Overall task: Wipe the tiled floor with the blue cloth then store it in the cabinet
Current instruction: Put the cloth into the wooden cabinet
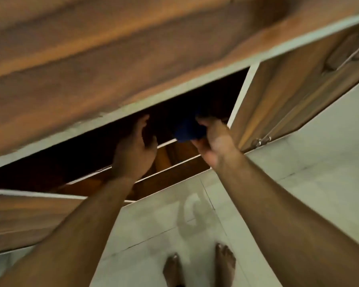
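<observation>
Tiled floor (298,195) lay below. Blue cloth (188,130) was pinched in right hand (212,139) at the open cabinet (112,79) mouth, over a shelf edge. Left hand (136,150) was loosely open, empty. Released early, cloth could slip back out.

cabinet interior (116,154): too dark for me to read
blue cloth (188,130): blurred, half-hidden behind my right-hand fingers (203,121), at one o'clock

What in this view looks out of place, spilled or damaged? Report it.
Nothing stands out. The right hand holds the blue cloth at the open cabinet, the left hand beside it. The tiled floor shows only a shadow and bare feet. The picture is blurred.
</observation>
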